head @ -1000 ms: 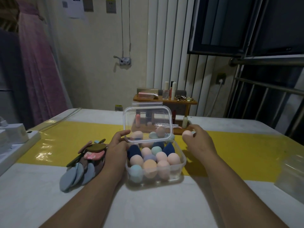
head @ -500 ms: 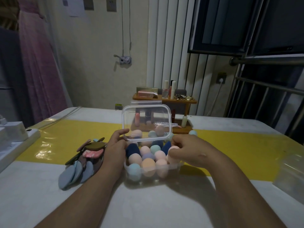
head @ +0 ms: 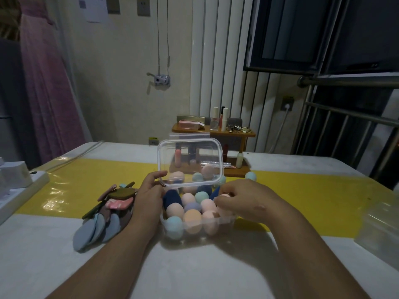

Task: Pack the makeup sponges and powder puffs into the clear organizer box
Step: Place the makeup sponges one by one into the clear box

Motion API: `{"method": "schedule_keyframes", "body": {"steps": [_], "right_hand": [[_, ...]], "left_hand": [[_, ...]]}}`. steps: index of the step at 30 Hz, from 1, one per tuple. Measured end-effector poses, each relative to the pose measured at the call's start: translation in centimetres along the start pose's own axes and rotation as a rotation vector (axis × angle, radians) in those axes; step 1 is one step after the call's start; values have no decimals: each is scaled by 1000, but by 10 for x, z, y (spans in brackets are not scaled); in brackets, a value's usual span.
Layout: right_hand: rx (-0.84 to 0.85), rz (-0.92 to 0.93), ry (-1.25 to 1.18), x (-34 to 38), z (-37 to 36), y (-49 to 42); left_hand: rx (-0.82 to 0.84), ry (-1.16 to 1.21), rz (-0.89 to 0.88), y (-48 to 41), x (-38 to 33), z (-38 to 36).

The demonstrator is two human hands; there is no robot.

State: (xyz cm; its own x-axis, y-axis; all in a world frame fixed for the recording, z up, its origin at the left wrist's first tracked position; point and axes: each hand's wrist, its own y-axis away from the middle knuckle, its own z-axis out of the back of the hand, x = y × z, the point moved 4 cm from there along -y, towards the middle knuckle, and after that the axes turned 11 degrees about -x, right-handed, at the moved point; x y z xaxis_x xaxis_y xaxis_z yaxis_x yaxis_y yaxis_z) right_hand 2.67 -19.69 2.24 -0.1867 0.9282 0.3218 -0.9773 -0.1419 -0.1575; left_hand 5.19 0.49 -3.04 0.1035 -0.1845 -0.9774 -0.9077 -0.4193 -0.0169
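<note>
The clear organizer box (head: pixel 224 221) sits mid-table, its hinged lid (head: pixel 190 160) standing upright. Several egg-shaped makeup sponges (head: pixel 192 214) in pink, blue, teal and orange fill it. My right hand (head: pixel 244 200) is over the box's right side, its fingers pinching a pale pink sponge (head: pixel 224 209) down among the others. My left hand (head: pixel 149 197) grips the box's left edge, thumb at the lid's lower corner. A pile of flat powder puffs (head: pixel 108 210) lies to the left of the box. A few loose sponges (head: pixel 250 175) lie behind the box.
A wooden cosmetics rack (head: pixel 216 147) stands behind the box. At the right edge of the table is another clear container (head: pixel 380 229). A white power strip and boxes (head: pixel 19 182) occupy the left edge. A yellow strip (head: pixel 313 197) crosses the white table.
My right hand brought a pink sponge from behind the box's right side down into the box. My left hand stayed on the box's left edge.
</note>
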Motion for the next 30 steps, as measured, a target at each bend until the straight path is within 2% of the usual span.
{"method": "schedule_keyframes", "body": {"steps": [25,30], "right_hand": [[122,-123,-63,0,-2,3],[52,-137,20,-3,-7,-4]], "left_hand": [[8,13,-23,-6,7,1],[2,4,-29,-6,5,1]]}}
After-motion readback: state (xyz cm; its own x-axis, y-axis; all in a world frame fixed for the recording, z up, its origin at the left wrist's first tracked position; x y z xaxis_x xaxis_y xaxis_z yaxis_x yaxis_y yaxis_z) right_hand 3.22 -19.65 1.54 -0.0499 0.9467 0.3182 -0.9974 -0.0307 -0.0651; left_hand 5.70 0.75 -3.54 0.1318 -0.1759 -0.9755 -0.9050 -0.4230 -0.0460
